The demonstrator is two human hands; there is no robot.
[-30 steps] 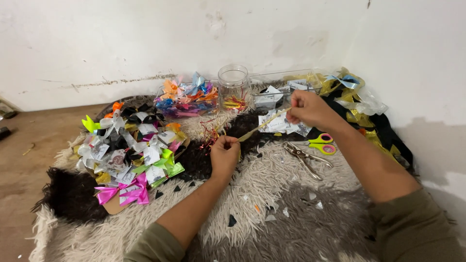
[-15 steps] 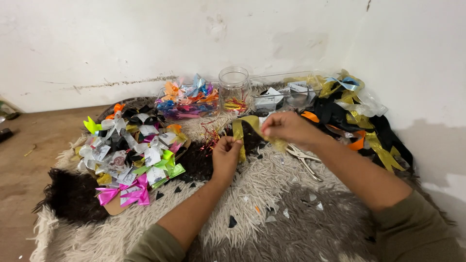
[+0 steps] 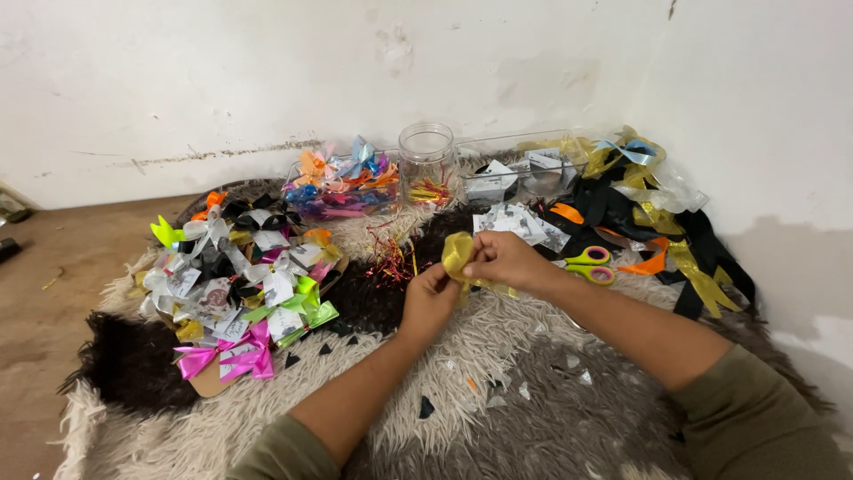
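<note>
Over the middle of a shaggy rug (image 3: 267,427), the left hand (image 3: 428,298) and right hand (image 3: 505,260) meet, fingers of both pinched closed on a gold ribbon (image 3: 459,252) looped between them. Toward the rug's left edge lies a heap of finished bows (image 3: 240,284) in silver, green, pink and black. Along the far edge, against the white wall, stand a clear tray of coloured bows (image 3: 342,182), a glass jar (image 3: 426,162) and a second clear tray (image 3: 520,169). Scissors (image 3: 591,264) with pink and green handles lie just right of the right hand, near loose black, gold and orange ribbons (image 3: 657,231).
</note>
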